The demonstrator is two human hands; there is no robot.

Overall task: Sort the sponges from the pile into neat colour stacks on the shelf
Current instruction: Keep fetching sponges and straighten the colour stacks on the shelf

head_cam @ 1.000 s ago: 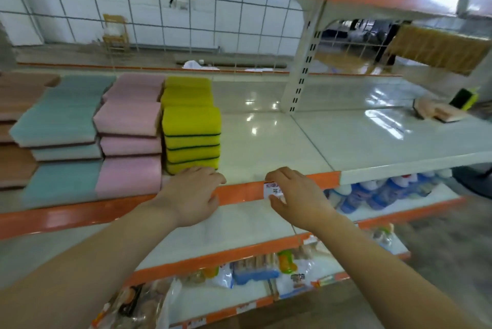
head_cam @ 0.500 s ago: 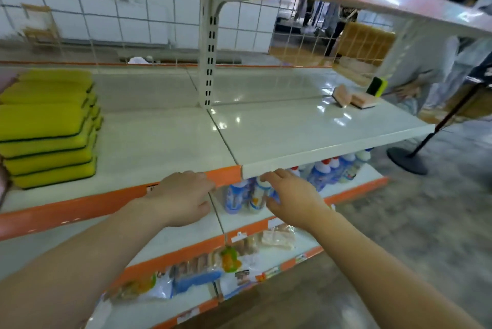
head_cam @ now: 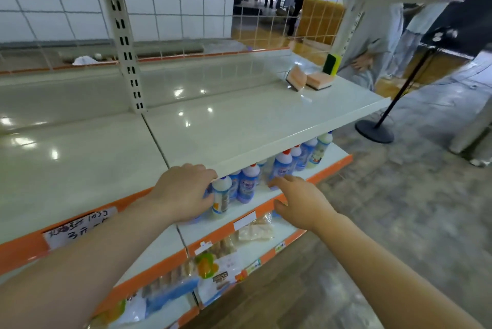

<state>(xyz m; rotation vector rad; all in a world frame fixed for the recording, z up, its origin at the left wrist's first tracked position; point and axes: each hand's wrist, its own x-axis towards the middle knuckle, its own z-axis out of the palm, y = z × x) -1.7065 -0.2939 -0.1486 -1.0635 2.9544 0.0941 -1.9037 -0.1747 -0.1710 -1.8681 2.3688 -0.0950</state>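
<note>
Three loose sponges lie at the far right of the white shelf (head_cam: 239, 126): an orange one tipped on edge (head_cam: 296, 78), a second orange one lying flat (head_cam: 319, 80), and a yellow-and-green one standing upright (head_cam: 331, 63). My left hand (head_cam: 183, 192) hangs at the shelf's front edge with loosely curled fingers, holding nothing. My right hand (head_cam: 300, 200) reaches forward below the edge, fingers relaxed and empty. Both hands are well short of the sponges. The sorted colour stacks are out of view to the left.
Blue and white bottles (head_cam: 250, 182) fill the lower shelf just behind my hands. Packaged goods (head_cam: 218, 262) sit on the bottom shelves. A perforated upright post (head_cam: 127, 62) divides the shelf bays. People stand past the shelf's right end by a black stand (head_cam: 375, 131).
The view has swung right; the sponge stacks have left the frame and the loose sponges are nearer. Both hands slid right along the shelf edge, still empty.
</note>
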